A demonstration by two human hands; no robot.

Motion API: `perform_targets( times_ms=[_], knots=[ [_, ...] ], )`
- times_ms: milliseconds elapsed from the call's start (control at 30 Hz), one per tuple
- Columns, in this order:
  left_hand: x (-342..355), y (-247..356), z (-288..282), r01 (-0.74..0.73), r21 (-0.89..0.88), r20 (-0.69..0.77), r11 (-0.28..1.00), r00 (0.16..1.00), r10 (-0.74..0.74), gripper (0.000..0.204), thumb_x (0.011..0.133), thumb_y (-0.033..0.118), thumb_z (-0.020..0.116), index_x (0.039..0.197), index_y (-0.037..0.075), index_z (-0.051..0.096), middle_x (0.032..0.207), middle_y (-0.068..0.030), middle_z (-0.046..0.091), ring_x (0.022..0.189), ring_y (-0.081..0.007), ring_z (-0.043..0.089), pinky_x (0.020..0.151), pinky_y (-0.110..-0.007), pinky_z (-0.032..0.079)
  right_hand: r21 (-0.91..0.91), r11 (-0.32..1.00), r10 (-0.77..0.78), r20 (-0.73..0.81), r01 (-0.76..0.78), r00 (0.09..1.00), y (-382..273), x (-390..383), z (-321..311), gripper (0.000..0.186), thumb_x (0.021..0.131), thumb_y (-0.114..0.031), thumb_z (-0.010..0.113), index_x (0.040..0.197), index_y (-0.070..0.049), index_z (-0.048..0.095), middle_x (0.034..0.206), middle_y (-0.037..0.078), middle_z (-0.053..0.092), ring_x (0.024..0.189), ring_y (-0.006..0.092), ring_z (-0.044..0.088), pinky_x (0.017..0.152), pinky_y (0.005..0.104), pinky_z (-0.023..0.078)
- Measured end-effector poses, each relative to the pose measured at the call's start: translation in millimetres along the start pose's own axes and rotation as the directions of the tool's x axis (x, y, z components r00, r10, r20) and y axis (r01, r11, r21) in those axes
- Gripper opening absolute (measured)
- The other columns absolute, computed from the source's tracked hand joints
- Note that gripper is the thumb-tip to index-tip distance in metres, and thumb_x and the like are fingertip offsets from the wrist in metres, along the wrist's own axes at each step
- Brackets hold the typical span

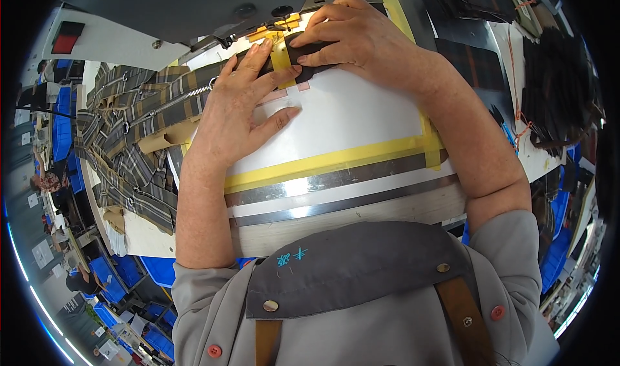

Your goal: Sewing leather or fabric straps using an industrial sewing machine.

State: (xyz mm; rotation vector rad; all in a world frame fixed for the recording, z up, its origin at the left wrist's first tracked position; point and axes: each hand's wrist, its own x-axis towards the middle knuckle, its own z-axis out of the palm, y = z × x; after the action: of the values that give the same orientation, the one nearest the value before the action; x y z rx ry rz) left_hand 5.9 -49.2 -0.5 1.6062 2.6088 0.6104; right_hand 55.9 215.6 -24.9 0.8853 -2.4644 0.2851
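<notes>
Striped brown-grey cloth (161, 93) with a metal zip (174, 102) lies at the table's (349, 220) left edge, reaching toward the machine (187, 7) at the far edge. Spread flat, the left hand (242, 101) touches cloth and yellow strip (281, 59); just beside, the right hand (361, 40) presses dark fabric (311, 72), whether pinching I cannot tell.

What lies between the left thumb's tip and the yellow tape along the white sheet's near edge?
In the head view, just a bare stretch of white sheet, from left thumb to yellow tape.
</notes>
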Motion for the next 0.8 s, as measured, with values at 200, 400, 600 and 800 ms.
perform_targets(
  times_ms=[200, 400, 600, 800],
  knots=[
    [-0.8, -2.4, -0.4, 0.001, 0.010, 0.029, 1.000, 1.000, -0.001, 0.050, 0.087, 0.042, 0.075, 0.130, 0.016, 0.071, 0.147, -0.0274, 0.054, 0.144, -0.0389, 0.046, 0.122, -0.056, 0.029, -0.039, 0.998, 0.060, 0.074, -0.057, 0.995, -4.2, 3.0, -3.8, 0.024, 0.088, -0.022, 0.069, 0.107, -0.029, 0.081, 0.122, -0.009, 0.073, 0.117, 0.0145, 0.061, 0.109, 0.0390, 0.042],
    [0.6, 0.1, -3.8, 0.013, -0.006, 0.041, 1.000, 0.999, -0.013, 0.052, 0.085, 0.041, 0.077, 0.129, 0.014, 0.071, 0.148, -0.0268, 0.053, 0.143, -0.0405, 0.047, 0.122, -0.056, 0.028, -0.050, 0.998, 0.041, 0.027, -0.040, 0.999, -5.6, 4.8, -4.1, 0.023, 0.089, -0.023, 0.068, 0.106, -0.029, 0.082, 0.123, -0.009, 0.073, 0.124, 0.0159, 0.058, 0.112, 0.0418, 0.040],
    [1.7, -0.9, -3.6, 0.009, -0.017, 0.048, 1.000, 0.999, -0.008, 0.054, 0.083, 0.038, 0.079, 0.130, 0.013, 0.070, 0.150, -0.0268, 0.052, 0.143, -0.0427, 0.046, 0.122, -0.056, 0.028, -0.006, 0.996, 0.093, 0.077, -0.092, 0.993, -6.3, 5.5, -4.6, 0.021, 0.089, -0.022, 0.069, 0.104, -0.027, 0.082, 0.124, -0.009, 0.072, 0.126, 0.0167, 0.057, 0.115, 0.0428, 0.039],
    [4.2, -2.3, -1.7, 0.007, -0.004, 0.042, 1.000, 0.999, -0.007, 0.052, 0.086, 0.041, 0.077, 0.131, 0.017, 0.069, 0.151, -0.0262, 0.051, 0.144, -0.0401, 0.046, 0.122, -0.056, 0.028, 0.009, 0.991, 0.129, 0.095, -0.130, 0.987, -1.8, 5.6, -7.3, 0.021, 0.087, -0.022, 0.072, 0.105, -0.028, 0.082, 0.125, -0.010, 0.071, 0.120, 0.0159, 0.058, 0.115, 0.0407, 0.039]
  ],
)
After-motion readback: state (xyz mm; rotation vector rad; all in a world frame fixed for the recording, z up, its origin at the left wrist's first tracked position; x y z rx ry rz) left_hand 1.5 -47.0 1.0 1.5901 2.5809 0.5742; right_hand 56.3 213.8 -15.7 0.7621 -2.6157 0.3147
